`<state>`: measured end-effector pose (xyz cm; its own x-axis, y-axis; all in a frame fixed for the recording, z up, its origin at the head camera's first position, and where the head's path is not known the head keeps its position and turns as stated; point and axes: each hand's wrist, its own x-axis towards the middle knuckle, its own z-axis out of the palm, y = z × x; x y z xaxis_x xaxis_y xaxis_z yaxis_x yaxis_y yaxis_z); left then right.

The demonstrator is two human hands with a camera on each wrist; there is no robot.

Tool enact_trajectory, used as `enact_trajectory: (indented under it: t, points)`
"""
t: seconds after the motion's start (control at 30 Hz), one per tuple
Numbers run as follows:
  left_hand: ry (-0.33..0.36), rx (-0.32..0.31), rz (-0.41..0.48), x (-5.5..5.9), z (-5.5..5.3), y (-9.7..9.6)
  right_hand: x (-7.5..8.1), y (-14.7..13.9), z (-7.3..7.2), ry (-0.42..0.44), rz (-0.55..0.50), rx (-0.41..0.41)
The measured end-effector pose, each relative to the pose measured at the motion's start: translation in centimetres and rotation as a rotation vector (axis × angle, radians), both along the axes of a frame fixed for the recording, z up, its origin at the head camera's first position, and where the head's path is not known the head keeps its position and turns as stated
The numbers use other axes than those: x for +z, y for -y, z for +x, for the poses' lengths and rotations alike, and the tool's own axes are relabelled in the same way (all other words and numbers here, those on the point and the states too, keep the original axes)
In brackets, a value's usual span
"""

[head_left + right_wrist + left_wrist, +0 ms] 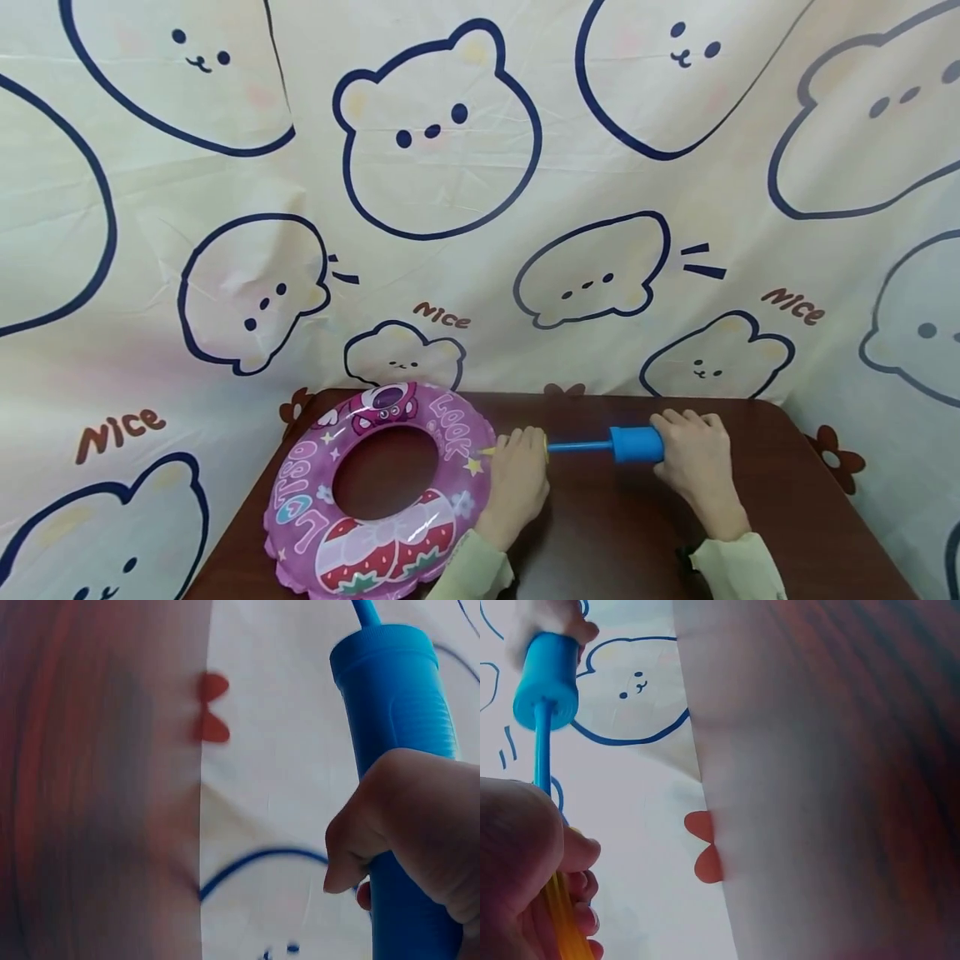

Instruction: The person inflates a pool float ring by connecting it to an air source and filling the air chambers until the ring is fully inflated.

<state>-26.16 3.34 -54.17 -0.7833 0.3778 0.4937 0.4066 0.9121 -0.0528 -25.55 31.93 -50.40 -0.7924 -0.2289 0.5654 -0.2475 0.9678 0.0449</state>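
A blue hand pump (636, 444) with a yellow front end is held level above the brown table. My right hand (696, 467) wraps round its blue barrel, also seen in the right wrist view (405, 705). My left hand (517, 483) grips the yellow end (566, 922), fingers curled round it. Between the hands a thin blue rod (581, 447) shows, drawn out of the barrel. The pink, inflated swim ring (390, 542) lies left of my left hand, printed with strawberries and letters. The yellow tip points at the ring's right side; whether it enters a valve I cannot tell.
The dark brown table (600, 533) reaches back to a cream cloth (480, 275) printed with bear faces. That cloth hangs along the back and both sides.
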Motion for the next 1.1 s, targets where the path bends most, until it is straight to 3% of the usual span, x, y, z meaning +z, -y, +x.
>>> enact_trajectory:
  t: [0.4, 0.7, 0.87, 1.1]
  points:
    - [0.022, -0.006, -0.007, 0.4, 0.7, -1.0, -0.8, 5.1, 0.4, -0.035, 0.074, 0.039]
    - [-0.047, -0.031, -0.019, 0.1, 0.8, -1.3, -2.0, 7.1, 0.5, -0.056, 0.071, 0.042]
    - [-0.050, -0.066, 0.044, 0.8, 0.1, -0.8, -1.0, 5.4, 0.1, 0.004, 0.033, 0.030]
    - [0.044, -0.096, 0.081, 0.9, -0.1, 0.0, 0.4, 0.0, 0.5, 0.068, -0.010, 0.026]
